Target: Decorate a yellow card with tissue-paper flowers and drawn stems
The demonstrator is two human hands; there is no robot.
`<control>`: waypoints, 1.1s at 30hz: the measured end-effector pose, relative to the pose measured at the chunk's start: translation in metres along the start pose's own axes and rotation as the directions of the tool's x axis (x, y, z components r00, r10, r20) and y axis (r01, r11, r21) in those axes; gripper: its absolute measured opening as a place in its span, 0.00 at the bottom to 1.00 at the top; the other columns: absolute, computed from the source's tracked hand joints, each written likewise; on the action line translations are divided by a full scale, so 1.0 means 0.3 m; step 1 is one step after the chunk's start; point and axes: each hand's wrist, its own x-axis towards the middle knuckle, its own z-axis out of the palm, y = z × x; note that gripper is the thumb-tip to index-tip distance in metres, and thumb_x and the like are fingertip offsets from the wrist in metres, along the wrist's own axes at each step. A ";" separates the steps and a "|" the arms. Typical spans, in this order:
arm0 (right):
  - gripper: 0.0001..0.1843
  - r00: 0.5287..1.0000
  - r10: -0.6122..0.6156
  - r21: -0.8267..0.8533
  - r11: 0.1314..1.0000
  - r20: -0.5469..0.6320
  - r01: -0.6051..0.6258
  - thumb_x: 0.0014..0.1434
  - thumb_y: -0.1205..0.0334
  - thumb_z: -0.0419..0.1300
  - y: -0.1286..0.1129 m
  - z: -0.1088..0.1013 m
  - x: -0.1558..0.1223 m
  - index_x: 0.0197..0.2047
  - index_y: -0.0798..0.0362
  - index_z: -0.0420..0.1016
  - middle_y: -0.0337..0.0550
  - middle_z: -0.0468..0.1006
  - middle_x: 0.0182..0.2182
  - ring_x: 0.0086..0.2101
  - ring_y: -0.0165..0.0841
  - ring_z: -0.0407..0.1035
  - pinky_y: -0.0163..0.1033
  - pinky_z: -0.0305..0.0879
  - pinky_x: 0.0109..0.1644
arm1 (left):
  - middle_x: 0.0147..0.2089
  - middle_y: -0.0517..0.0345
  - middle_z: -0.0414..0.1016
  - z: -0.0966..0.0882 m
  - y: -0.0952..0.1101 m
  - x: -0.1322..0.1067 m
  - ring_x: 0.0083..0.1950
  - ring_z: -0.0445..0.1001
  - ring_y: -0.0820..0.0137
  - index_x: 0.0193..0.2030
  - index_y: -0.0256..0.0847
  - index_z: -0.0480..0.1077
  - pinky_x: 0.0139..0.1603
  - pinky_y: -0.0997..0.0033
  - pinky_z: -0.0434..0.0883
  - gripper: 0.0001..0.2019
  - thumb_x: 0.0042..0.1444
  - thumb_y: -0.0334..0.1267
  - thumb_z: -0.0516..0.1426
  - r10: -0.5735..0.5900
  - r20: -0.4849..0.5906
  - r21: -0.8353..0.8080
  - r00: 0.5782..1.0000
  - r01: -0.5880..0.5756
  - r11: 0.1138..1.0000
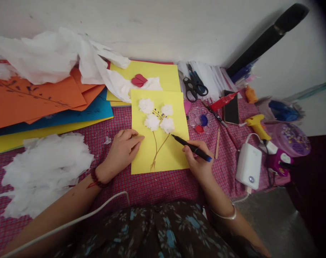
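A yellow card (173,154) lies in front of me on the red checked cloth (157,186). White tissue flowers (157,115) with thin brown drawn stems are on it. My right hand (197,163) grips a black marker (191,147), whose tip rests on the card just right of the stems. My left hand (123,149) lies on the card's left edge, fingers curled loosely and pressing the paper, with nothing in it.
Orange, blue and yellow paper sheets (44,104) and white tissue (52,53) lie at the left, with a tissue heap (44,168) nearer. Scissors (193,85), a red tube (222,102), a phone (231,107), a yellow glue gun (257,125) and a white box (249,165) sit right.
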 end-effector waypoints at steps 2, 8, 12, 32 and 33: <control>0.06 1.000 0.000 -0.005 1.000 0.019 0.000 0.58 0.62 0.63 -0.001 0.001 0.003 0.41 0.48 0.75 0.39 0.79 0.30 0.29 0.32 0.74 0.39 0.71 0.34 | 0.50 0.50 0.72 0.000 0.000 0.000 0.52 0.68 0.60 0.51 0.42 0.75 0.53 0.56 0.68 0.13 0.66 0.35 0.52 -0.002 0.003 0.000 1.000 0.002 1.000; 0.06 0.986 0.123 0.167 0.976 0.114 -0.141 0.59 0.59 0.64 -0.012 0.007 -0.009 0.40 0.49 0.75 0.38 0.78 0.27 0.26 0.31 0.73 0.38 0.69 0.30 | 0.50 0.49 0.73 -0.004 0.005 0.001 0.52 0.68 0.59 0.51 0.43 0.76 0.54 0.53 0.68 0.14 0.66 0.35 0.51 -0.028 0.012 -0.020 1.000 0.028 0.999; 0.05 0.978 0.207 0.393 0.901 -0.019 -0.183 0.61 0.59 0.62 -0.023 -0.015 0.001 0.40 0.49 0.73 0.35 0.76 0.23 0.22 0.29 0.70 0.35 0.66 0.26 | 0.51 0.49 0.73 -0.003 0.004 0.002 0.53 0.68 0.59 0.51 0.42 0.75 0.54 0.53 0.68 0.13 0.66 0.35 0.51 -0.024 0.018 -0.016 1.000 0.025 1.000; 0.04 0.907 0.231 0.163 0.969 -0.352 -0.183 0.57 0.61 0.61 0.205 -0.165 0.256 0.37 0.51 0.73 0.33 0.71 0.22 0.20 0.28 0.65 0.34 0.61 0.24 | 0.50 0.45 0.74 0.010 -0.030 0.006 0.51 0.71 0.55 0.45 0.38 0.71 0.55 0.53 0.68 0.11 0.65 0.40 0.51 0.022 -0.017 0.061 1.000 -0.021 0.998; 0.05 0.911 0.230 0.161 0.969 -0.342 -0.185 0.57 0.61 0.61 0.213 -0.160 0.259 0.37 0.51 0.73 0.33 0.72 0.22 0.20 0.28 0.65 0.35 0.61 0.24 | 0.50 0.46 0.74 0.010 -0.030 0.006 0.51 0.71 0.56 0.45 0.38 0.72 0.55 0.53 0.68 0.12 0.65 0.41 0.51 0.020 -0.020 0.061 1.000 -0.019 0.998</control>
